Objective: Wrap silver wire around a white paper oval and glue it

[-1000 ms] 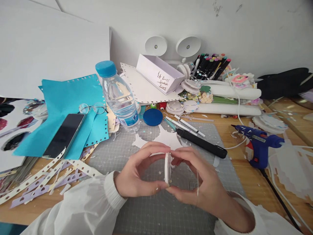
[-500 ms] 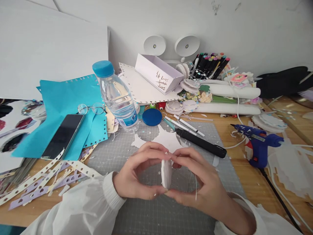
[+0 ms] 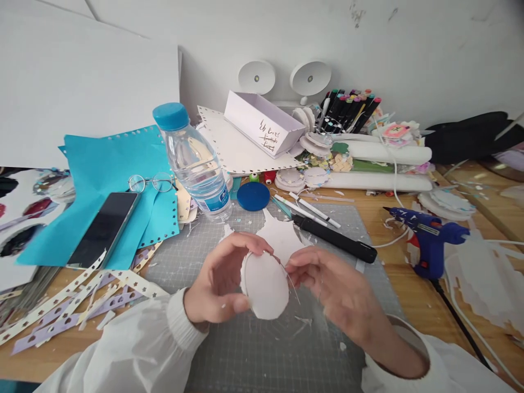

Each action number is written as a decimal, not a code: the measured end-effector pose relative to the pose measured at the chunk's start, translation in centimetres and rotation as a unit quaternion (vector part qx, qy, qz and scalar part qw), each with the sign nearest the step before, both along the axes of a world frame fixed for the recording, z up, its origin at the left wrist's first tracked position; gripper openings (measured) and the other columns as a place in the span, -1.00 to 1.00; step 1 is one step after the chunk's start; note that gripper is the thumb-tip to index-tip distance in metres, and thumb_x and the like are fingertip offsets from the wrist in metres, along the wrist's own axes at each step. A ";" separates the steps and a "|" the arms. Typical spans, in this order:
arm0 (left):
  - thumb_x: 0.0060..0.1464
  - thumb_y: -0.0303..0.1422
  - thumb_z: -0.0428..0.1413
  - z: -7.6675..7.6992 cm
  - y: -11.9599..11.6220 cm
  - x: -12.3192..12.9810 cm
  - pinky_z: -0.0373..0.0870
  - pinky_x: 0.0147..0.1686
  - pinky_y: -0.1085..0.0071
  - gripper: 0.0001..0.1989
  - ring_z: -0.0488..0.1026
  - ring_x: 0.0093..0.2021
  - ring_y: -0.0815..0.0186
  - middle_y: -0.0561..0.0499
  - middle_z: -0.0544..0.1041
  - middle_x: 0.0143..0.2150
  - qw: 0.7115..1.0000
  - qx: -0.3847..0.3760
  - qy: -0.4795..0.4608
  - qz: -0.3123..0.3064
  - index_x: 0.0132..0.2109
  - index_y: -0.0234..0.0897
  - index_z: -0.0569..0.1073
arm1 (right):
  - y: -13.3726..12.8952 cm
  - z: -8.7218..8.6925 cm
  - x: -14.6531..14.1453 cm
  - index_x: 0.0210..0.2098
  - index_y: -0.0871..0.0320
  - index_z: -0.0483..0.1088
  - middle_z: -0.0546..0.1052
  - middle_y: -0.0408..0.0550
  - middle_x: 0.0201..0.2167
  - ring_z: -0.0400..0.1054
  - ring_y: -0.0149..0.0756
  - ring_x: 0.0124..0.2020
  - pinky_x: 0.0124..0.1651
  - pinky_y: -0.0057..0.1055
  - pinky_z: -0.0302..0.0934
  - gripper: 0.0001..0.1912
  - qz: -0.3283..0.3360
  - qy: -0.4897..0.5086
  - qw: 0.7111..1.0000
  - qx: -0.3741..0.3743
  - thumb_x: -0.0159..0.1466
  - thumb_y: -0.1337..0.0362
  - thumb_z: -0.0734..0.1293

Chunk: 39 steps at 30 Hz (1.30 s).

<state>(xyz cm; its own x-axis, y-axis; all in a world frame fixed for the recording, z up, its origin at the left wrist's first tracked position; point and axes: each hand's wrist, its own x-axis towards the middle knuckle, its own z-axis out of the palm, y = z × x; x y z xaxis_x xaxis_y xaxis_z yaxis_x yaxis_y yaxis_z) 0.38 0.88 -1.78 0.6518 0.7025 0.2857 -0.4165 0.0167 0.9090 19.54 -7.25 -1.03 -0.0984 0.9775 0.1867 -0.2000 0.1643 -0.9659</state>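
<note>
My left hand (image 3: 223,278) is closed on a round white paper disc (image 3: 267,286) with a scalloped edge, thumb at its lower left and fingers over its top. One flat face of the disc is turned towards me. At the disc's right edge, the fingertips of my right hand (image 3: 327,281) are pinched together around a thin white strand (image 3: 295,289). The strand hangs down beside the disc. Where it begins is hidden by the fingers. Below both hands lies a grey cutting mat (image 3: 262,360) with small paper scraps.
Beyond my hands are a white paper offcut (image 3: 280,234), a black-handled cutter (image 3: 335,237) and a blue round lid (image 3: 252,196). A water bottle (image 3: 198,164) and phone (image 3: 104,226) stand left. A blue glue gun (image 3: 429,240) with its cord is right.
The disc has turned from edge-on to face me. My right hand has let go of the disc's face and moved to its right edge; my left hand keeps its hold.
</note>
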 end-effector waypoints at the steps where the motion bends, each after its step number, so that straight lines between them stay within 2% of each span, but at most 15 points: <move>1: -0.11 -0.17 0.26 0.1 0.0 0.0 0.38 -0.20 0.31 -0.54 0.39 -0.12 0.15 -0.13 0.39 -0.07 0.999 -0.030 -0.011 -0.006 -0.05 -0.21 0.41 | 0.1 0.0 0.1 -0.02 0.01 0.39 0.46 0.03 -0.17 0.42 -0.20 -0.19 -0.14 -0.25 0.42 -0.61 0.011 0.032 0.999 -0.012 0.24 -0.01 0.32; 4: -0.10 -0.18 0.23 0.3 0.0 0.1 0.38 -0.24 0.33 -0.57 0.39 -0.12 0.15 -0.11 0.39 -0.08 0.992 -0.115 -0.040 -0.022 -0.08 -0.23 0.39 | 0.2 0.0 0.1 -0.03 0.02 0.37 0.50 0.05 -0.17 0.46 -0.19 -0.20 -0.14 -0.20 0.45 -0.68 0.017 0.070 0.997 -0.030 0.27 0.07 0.31; 8: -0.11 -0.17 0.21 0.3 -0.3 0.2 0.38 -0.25 0.31 -0.57 0.40 -0.15 0.15 -0.11 0.38 -0.09 0.985 -0.160 -0.048 -0.046 -0.10 -0.25 0.37 | -0.1 -0.2 -0.2 -0.13 0.03 0.41 0.49 0.02 -0.18 0.47 -0.28 -0.23 -0.14 -0.26 0.45 -0.84 -0.022 0.024 0.999 0.003 0.28 0.27 0.32; 13: -0.14 -0.17 0.25 0.2 -0.3 0.1 0.36 -0.23 0.30 -0.55 0.39 -0.12 0.12 -0.11 0.36 -0.10 0.990 -0.126 -0.030 -0.060 -0.10 -0.23 0.37 | -0.2 -0.3 -0.5 -0.27 0.05 0.46 0.46 -0.02 -0.28 0.43 -0.31 -0.22 -0.22 -0.37 0.45 -0.92 -0.055 -0.026 0.997 0.049 0.23 0.34 0.38; 17: -0.12 -0.18 0.25 0.1 -0.1 0.0 0.35 -0.23 0.32 -0.56 0.37 -0.12 0.13 -0.13 0.34 -0.08 0.992 -0.084 -0.019 -0.087 -0.09 -0.23 0.39 | -0.1 0.1 -0.3 -0.32 0.04 0.49 0.46 -0.05 -0.33 0.42 -0.35 -0.28 -0.29 -0.45 0.41 -0.95 -0.052 -0.065 0.994 0.075 0.22 0.32 0.40; 21: -0.10 -0.18 0.23 0.3 -0.1 -0.2 0.34 -0.21 0.30 -0.57 0.36 -0.11 0.12 -0.14 0.33 -0.08 0.996 -0.034 0.007 -0.083 -0.07 -0.22 0.40 | 0.1 0.4 -0.1 -0.33 0.02 0.51 0.45 -0.07 -0.35 0.39 -0.35 -0.31 -0.31 -0.43 0.38 -0.97 -0.038 -0.096 0.990 0.091 0.20 0.28 0.42; 25: -0.08 -0.16 0.22 0.6 -0.2 -0.1 0.34 -0.20 0.28 -0.56 0.37 -0.12 0.14 -0.13 0.33 -0.08 0.997 0.004 0.013 -0.073 -0.05 -0.20 0.38 | 0.0 0.1 -0.2 -0.34 0.01 0.50 0.42 -0.08 -0.32 0.36 -0.33 -0.26 -0.23 -0.38 0.35 -0.95 -0.027 -0.109 0.989 0.096 0.18 0.29 0.44; 29: -0.08 -0.16 0.22 0.8 -0.5 -0.1 0.33 -0.21 0.30 -0.55 0.37 -0.13 0.15 -0.13 0.34 -0.07 0.997 0.026 0.015 -0.070 -0.03 -0.18 0.37 | 0.0 -0.3 -0.4 -0.36 0.03 0.49 0.34 -0.09 -0.27 0.33 -0.33 -0.21 -0.19 -0.37 0.32 -0.93 -0.002 -0.072 0.996 0.047 0.15 0.29 0.46; 33: -0.10 -0.20 0.23 0.8 -0.9 -0.1 0.33 -0.20 0.31 -0.54 0.36 -0.12 0.15 -0.13 0.33 -0.04 0.998 0.024 0.019 -0.060 -0.03 -0.17 0.36 | 0.0 -0.6 -0.6 -0.33 0.05 0.43 0.30 -0.12 -0.27 0.30 -0.37 -0.21 -0.16 -0.42 0.30 -0.85 0.052 0.039 0.997 -0.050 0.14 0.32 0.47; 36: -0.12 -0.21 0.24 0.7 -1.1 -0.1 0.34 -0.20 0.30 -0.52 0.37 -0.11 0.14 -0.13 0.32 -0.04 0.998 0.028 0.009 -0.062 -0.02 -0.17 0.36 | 0.0 -0.6 -0.8 -0.30 0.08 0.33 0.33 -0.18 -0.31 0.28 -0.46 -0.29 -0.24 -0.50 0.27 -0.74 0.093 0.133 0.976 -0.147 0.11 0.35 0.49; 39: -0.13 -0.24 0.24 0.5 -1.1 0.0 0.35 -0.20 0.31 -0.52 0.37 -0.11 0.15 -0.13 0.32 -0.04 0.997 0.038 0.000 -0.064 -0.02 -0.17 0.36 | 0.0 -0.7 -0.8 -0.29 0.11 0.26 0.37 -0.22 -0.35 0.28 -0.53 -0.36 -0.33 -0.59 0.22 -0.68 0.125 0.181 0.954 -0.203 0.11 0.38 0.49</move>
<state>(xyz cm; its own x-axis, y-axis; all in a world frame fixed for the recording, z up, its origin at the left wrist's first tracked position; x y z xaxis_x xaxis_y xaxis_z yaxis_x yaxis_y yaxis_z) 0.39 -0.20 -1.28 0.7347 0.5904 0.3340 -0.4145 0.0010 0.9101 18.75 -7.26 -1.72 -0.3385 0.9311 -0.1358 -0.5173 -0.3047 -0.7997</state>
